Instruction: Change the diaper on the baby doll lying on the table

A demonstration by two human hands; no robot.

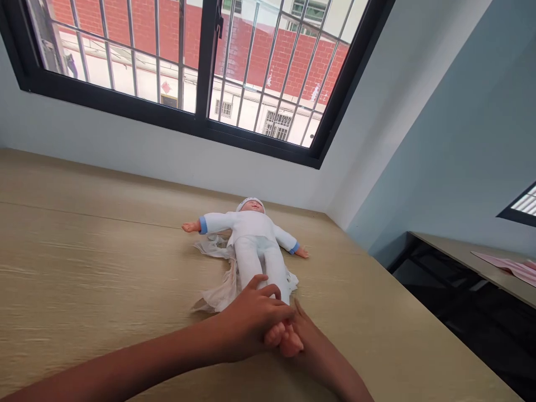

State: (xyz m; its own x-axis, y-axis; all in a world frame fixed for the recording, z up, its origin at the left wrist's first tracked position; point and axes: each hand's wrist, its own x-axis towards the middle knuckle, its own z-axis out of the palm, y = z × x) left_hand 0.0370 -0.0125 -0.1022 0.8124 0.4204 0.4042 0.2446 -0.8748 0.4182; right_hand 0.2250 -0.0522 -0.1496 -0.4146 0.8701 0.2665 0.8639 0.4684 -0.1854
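A baby doll [253, 226] in white clothes with blue cuffs and a white cap lies on its back, arms spread and head toward the window. Its bare feet [285, 338] are pressed together, pointing at me. From the left, my left hand [251, 318] reaches over the ankles, its fingers bent around the lower legs. My right hand [312, 338] closes on the feet from the right side, most of its fingers hidden behind them. Crumpled thin white cloth [221, 285] sticks out from under the doll, mainly at its left in the view.
The doll lies on a wood-grain tabletop [104, 251] against the wall. Above stands a black-framed window [201, 120] with metal bars. At the right, beyond the table's edge, is another table [456, 251] with a pink striped cloth [508, 267] on it.
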